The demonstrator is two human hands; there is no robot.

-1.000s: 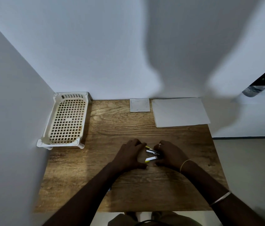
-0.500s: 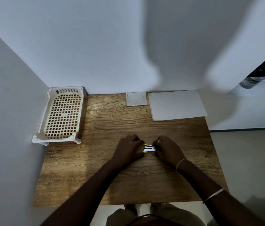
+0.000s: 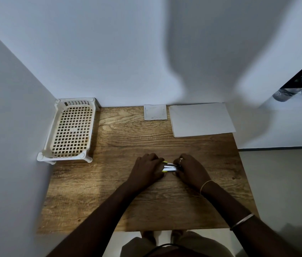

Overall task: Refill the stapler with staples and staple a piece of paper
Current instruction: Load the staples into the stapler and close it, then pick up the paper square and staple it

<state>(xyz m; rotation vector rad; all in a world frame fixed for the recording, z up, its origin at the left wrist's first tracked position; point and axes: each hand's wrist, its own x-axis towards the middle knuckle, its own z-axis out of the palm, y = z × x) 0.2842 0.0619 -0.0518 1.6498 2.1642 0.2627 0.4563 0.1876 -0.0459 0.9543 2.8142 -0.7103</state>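
While the wooden desk [image 3: 109, 191] has a white lattice tray [image 3: 71, 130] at its far-left corner and a paper sheet [image 3: 202, 119] far-right, mid-desk the left hand [image 3: 146, 168] and right hand [image 3: 192, 169] each have their grip curled round the small yellow-tipped stapler [image 3: 169, 167].

Wooden table [image 3: 165, 204] bears a lattice tray [image 3: 72, 129], paper sheet [image 3: 202, 119], and a small square [image 3: 155, 112], perhaps card.

Dim, cool light, big soft shadow on back wall [image 3: 192, 58], faint warm patch on table [image 3: 83, 197] front-left, wide-angle bending at edges, pic fairly sharp, no glare
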